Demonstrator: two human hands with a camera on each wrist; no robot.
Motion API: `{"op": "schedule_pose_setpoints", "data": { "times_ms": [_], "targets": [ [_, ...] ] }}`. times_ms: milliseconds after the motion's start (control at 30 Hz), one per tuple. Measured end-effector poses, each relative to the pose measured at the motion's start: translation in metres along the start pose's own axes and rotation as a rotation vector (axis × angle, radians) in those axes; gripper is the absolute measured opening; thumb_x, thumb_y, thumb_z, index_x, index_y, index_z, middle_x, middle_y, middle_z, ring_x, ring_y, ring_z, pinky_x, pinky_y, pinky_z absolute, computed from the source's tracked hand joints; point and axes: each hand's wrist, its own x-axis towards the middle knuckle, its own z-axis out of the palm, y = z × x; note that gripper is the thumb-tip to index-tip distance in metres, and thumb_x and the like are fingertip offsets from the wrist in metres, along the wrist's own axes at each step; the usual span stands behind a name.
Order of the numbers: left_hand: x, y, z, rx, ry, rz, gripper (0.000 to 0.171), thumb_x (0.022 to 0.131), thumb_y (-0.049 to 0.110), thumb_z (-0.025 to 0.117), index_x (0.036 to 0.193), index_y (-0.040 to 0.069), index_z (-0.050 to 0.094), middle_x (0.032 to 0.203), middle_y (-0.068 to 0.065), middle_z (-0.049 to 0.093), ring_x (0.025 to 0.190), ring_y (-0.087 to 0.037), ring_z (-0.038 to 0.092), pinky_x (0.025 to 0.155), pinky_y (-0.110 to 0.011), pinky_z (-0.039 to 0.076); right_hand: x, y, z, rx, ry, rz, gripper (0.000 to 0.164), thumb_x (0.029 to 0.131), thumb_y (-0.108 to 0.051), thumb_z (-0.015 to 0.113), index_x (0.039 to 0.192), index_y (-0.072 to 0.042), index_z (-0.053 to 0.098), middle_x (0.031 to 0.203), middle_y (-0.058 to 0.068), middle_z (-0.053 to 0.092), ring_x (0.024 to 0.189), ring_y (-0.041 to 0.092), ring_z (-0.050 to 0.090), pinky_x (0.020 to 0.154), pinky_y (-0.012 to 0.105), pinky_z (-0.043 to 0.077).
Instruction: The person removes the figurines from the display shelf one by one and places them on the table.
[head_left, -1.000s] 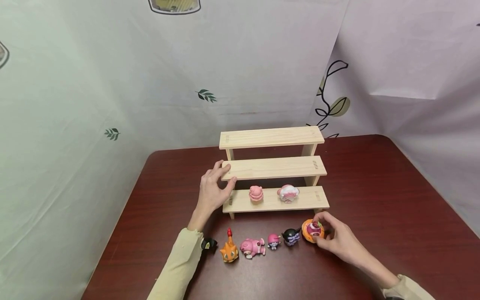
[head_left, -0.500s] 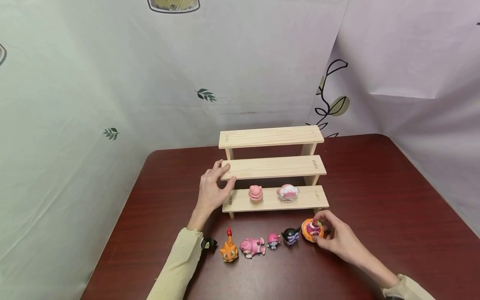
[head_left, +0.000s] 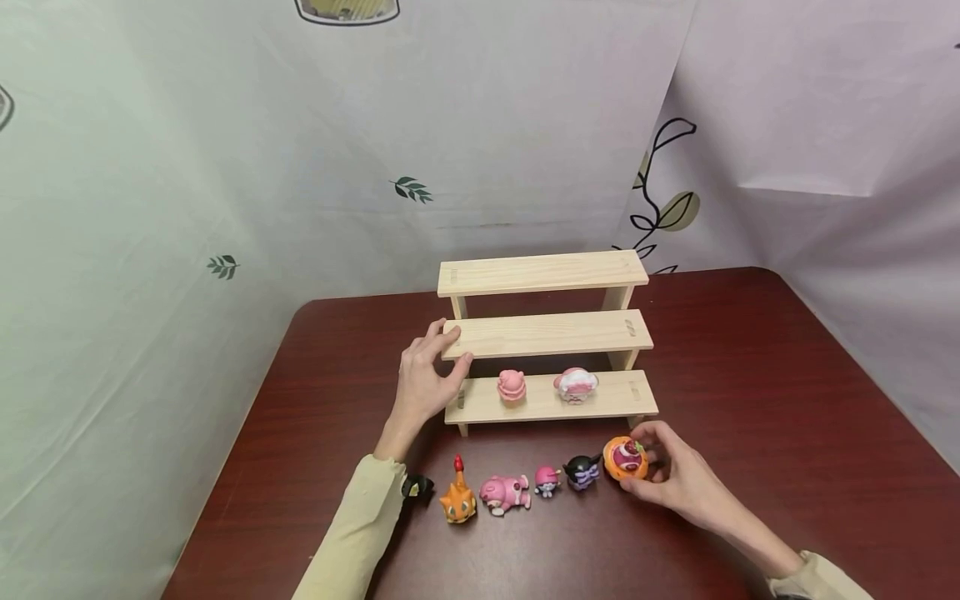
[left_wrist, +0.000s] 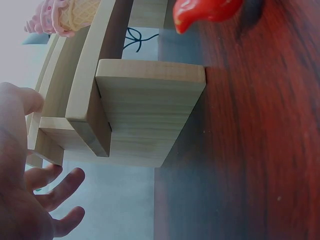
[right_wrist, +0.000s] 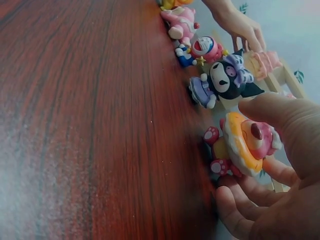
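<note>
My left hand holds the left end of a three-tier wooden display stand, thumb and fingers at its middle board. In the left wrist view, its other fingers spread past the stand's side. Near the table's right-front area, my right hand curves loosely around a pink bear figurine with an orange ring around it. The thumb stands beside the ring with a small gap, while the fingers lie behind and below. The bear figurine appears to stand on the table.
A pink figurine and a white-and-pink one sit on the bottom board. Left of the bear stand a black-hooded figurine, a small pink-capped one, a lying pink one and an orange one on the dark red table.
My right thumb and fingers have spread slightly, off the top of the bear figurine to around its side. The left hand and the stand have not moved.
</note>
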Motion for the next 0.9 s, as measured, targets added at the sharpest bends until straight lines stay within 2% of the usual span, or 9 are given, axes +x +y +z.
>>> {"op": "schedule_pose_setpoints", "data": {
  "times_ms": [500, 900],
  "targets": [
    [0.0, 0.001, 0.0, -0.009, -0.005, -0.006, 0.043, 0.085, 0.024, 0.075, 0.121, 0.001, 0.072, 0.131, -0.025, 0.061, 0.1, -0.043, 0.062, 0.091, -0.062, 0.04, -0.001, -0.003, -0.007, -0.026, -0.014, 0.052, 0.06, 0.07, -0.009, 0.09, 0.117, -0.001, 0.055, 0.106, 0.007, 0.06, 0.082, 0.009, 0.062, 0.062, 0.028, 0.051],
    [0.0, -0.001, 0.0, -0.006, 0.002, 0.008, 0.043, 0.084, 0.024, 0.076, 0.12, 0.001, 0.072, 0.131, -0.023, 0.061, 0.102, -0.044, 0.063, 0.09, -0.063, 0.041, 0.004, -0.013, -0.017, -0.079, 0.069, 0.079, 0.044, 0.08, -0.013, 0.083, 0.117, -0.004, 0.059, 0.108, 0.007, 0.064, 0.089, 0.016, 0.061, 0.067, 0.028, 0.05]
  ]
}}
